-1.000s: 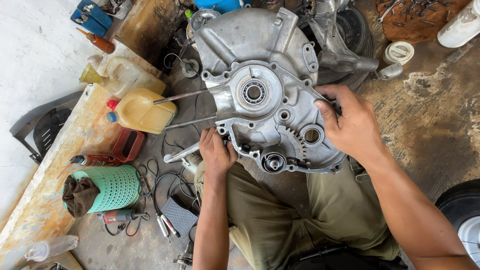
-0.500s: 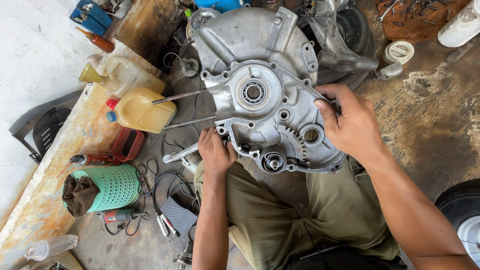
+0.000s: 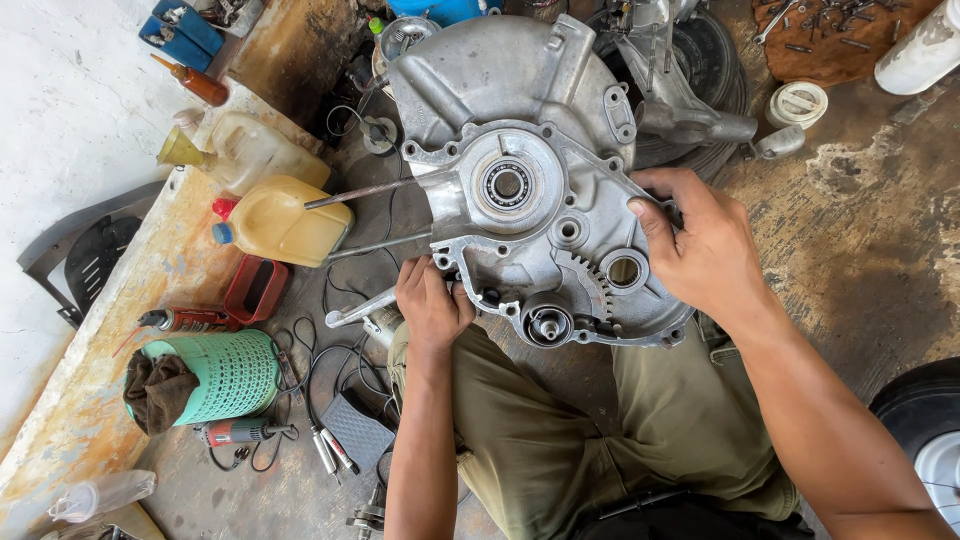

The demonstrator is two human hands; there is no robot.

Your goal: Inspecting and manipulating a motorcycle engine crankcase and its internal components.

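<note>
The person is sitting on a stained concrete floor [image 3: 860, 250] with a grey engine case [image 3: 530, 170] lying against their knees, its open face turned up. The left hand [image 3: 432, 305] is curling over the case's lower left edge, fingers bent around the rim. The right hand [image 3: 700, 245] is gripping the right edge, thumb pressing on the face and fingers wrapping behind (the fingertips are hidden). A bearing [image 3: 505, 184] is sitting in the middle of the case and a toothed gear [image 3: 592, 285] is showing lower down, between the two hands.

Two long studs [image 3: 365, 215] are sticking out leftward from the case, reaching toward a yellow jug [image 3: 285, 222]. Crowding the left side are a green basket [image 3: 225, 375] with a rag [image 3: 155, 390], a red tray [image 3: 255, 290] and tangled cables [image 3: 320, 370]. A tyre [image 3: 925, 425] is sitting at the right edge.
</note>
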